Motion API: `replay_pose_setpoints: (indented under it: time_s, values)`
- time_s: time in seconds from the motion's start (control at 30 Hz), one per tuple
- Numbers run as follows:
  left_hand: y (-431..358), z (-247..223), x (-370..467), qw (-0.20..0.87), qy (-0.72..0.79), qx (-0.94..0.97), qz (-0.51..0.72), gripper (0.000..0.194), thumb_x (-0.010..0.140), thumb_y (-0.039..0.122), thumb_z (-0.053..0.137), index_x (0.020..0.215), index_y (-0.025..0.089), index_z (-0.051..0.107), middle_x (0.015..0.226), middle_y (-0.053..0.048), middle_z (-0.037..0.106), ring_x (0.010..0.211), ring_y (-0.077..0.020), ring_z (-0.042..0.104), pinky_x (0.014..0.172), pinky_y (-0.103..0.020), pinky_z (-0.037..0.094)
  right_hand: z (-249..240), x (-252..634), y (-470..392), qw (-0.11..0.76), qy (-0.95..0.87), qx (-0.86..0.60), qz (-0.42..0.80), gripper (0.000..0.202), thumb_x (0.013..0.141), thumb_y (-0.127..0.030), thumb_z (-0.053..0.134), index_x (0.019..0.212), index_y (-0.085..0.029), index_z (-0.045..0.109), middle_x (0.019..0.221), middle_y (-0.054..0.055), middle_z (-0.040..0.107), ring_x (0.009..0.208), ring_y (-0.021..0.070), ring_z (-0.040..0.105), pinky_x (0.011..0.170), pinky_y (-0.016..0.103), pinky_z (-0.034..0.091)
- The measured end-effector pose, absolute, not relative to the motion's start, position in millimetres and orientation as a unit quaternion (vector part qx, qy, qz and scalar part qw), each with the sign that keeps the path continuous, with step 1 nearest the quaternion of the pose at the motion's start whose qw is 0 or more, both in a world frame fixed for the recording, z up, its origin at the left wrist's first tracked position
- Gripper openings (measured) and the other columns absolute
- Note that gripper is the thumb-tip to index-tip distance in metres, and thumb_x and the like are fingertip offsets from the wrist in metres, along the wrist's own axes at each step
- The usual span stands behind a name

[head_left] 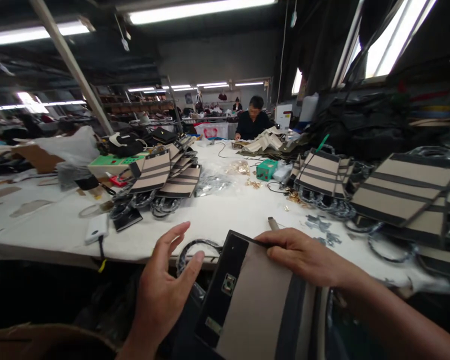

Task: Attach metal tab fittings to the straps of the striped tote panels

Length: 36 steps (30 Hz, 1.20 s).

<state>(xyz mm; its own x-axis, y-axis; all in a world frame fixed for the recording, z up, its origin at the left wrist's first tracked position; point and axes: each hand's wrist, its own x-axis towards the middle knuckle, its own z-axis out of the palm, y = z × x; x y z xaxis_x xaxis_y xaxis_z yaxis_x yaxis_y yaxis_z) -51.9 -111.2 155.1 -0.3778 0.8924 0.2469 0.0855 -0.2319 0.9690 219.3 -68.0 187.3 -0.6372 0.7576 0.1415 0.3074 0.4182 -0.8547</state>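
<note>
A beige and dark striped handbag (262,295) is tilted at the near edge of the table, with a small metal fitting (228,284) on its dark band. My right hand (296,252) grips the bag's upper edge, thumb on the striped face and fingers over the far side. Beside the bag's left side, my left hand (168,285) is raised with its fingers apart and nothing in them. Just behind that hand, a plastic-wrapped loop handle (198,243) curves out from the bag. The bag's lower part runs out of view.
Stacked striped bags lie on the white table (225,215) at left (180,181) and right (401,185). A green box (266,170) stands mid-table near small gold-coloured pieces (254,184). A white device (96,229) lies by the front edge. Across the table sits a person (253,122).
</note>
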Motion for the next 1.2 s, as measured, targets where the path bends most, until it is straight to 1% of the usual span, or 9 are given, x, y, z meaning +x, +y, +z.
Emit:
replay_pose_setpoints:
  time_s: [0.13,0.23,0.3,0.37,0.43,0.6,0.93,1.07,1.2]
  values:
    - [-103.9,153.6,-50.4,0.496,0.506,0.555,0.436,0.061,0.059,0.012,0.088,0.118,0.02,0.075,0.128,-0.012,0.071,0.127,-0.0302,0.06,0.115,-0.034,0.038,178.1,219.2,-75.5,0.224,-0.805,-0.315,0.45,0.034,0.086,-0.012,0.052,0.098,-0.026,0.08,0.081,-0.004,0.076,0.068,0.0161,0.067,0.063,0.025,0.054]
    - [-85.5,144.8,-45.6,0.612,0.409,0.611,0.291,0.051,0.064,0.018,0.085,0.114,0.019,0.077,0.117,-0.012,0.075,0.115,-0.0332,0.066,0.109,-0.043,0.045,170.0,217.3,-81.7,0.161,-0.815,-0.316,0.459,0.042,0.083,-0.007,0.049,0.104,-0.026,0.079,0.085,-0.004,0.076,0.067,0.0146,0.065,0.062,0.024,0.05]
    - [-69.2,131.4,-43.0,0.626,0.356,0.664,0.2,0.046,0.069,0.027,0.082,0.115,0.021,0.077,0.11,-0.008,0.077,0.106,-0.0317,0.068,0.1,-0.044,0.051,161.7,217.6,-84.0,0.127,-0.815,-0.335,0.456,0.044,0.082,-0.006,0.047,0.109,-0.025,0.077,0.094,-0.002,0.077,0.075,0.0153,0.066,0.066,0.024,0.049]
    - [-52.8,114.8,-40.6,0.615,0.315,0.712,0.126,0.051,0.073,0.035,0.08,0.122,0.022,0.073,0.111,-0.005,0.076,0.102,-0.0277,0.068,0.094,-0.038,0.054,151.0,220.0,-83.2,0.113,-0.802,-0.36,0.463,0.043,0.083,-0.008,0.048,0.112,-0.022,0.076,0.099,0.0,0.076,0.081,0.0162,0.066,0.07,0.023,0.048]
    - [-38.5,99.2,-37.8,0.609,0.289,0.736,0.065,0.058,0.073,0.041,0.081,0.127,0.022,0.069,0.113,-0.003,0.073,0.102,-0.0243,0.066,0.09,-0.032,0.053,139.4,223.7,-79.3,0.105,-0.784,-0.377,0.482,0.04,0.085,-0.011,0.048,0.113,-0.02,0.076,0.097,0.001,0.076,0.081,0.0161,0.064,0.07,0.023,0.047]
    - [-15.0,76.9,-30.6,0.657,0.295,0.693,-0.003,0.058,0.07,0.05,0.08,0.119,0.022,0.067,0.102,0.0,0.069,0.093,-0.0203,0.064,0.079,-0.028,0.053,114.0,229.9,-64.6,0.105,-0.759,-0.392,0.509,0.034,0.091,-0.018,0.049,0.113,-0.019,0.075,0.094,0.001,0.075,0.076,0.0155,0.061,0.068,0.024,0.044]
    - [9.6,79.2,-30.9,0.435,0.333,0.837,-0.018,0.063,0.071,0.038,0.081,0.129,0.025,0.064,0.127,-0.004,0.067,0.116,-0.0248,0.061,0.101,-0.033,0.045,76.7,233.3,-45.0,0.126,-0.734,-0.418,0.52,0.035,0.093,-0.021,0.048,0.114,-0.023,0.076,0.099,0.0,0.075,0.085,0.0179,0.065,0.075,0.025,0.047]
    - [16.8,78.0,-19.7,0.286,0.335,0.896,-0.051,0.058,0.069,0.042,0.084,0.122,0.025,0.067,0.119,-0.004,0.069,0.114,-0.0279,0.061,0.102,-0.038,0.042,66.2,232.5,-37.7,0.126,-0.752,-0.432,0.482,0.038,0.092,-0.021,0.048,0.117,-0.024,0.076,0.097,-0.001,0.076,0.082,0.0177,0.065,0.073,0.026,0.048]
    - [24.0,68.9,-10.6,0.211,0.333,0.918,-0.04,0.049,0.068,0.039,0.084,0.113,0.026,0.069,0.111,-0.004,0.069,0.11,-0.0276,0.061,0.094,-0.037,0.045,57.3,230.8,-34.0,0.14,-0.767,-0.454,0.431,0.041,0.091,-0.02,0.047,0.119,-0.025,0.076,0.105,0.0,0.077,0.089,0.0195,0.068,0.079,0.028,0.049]
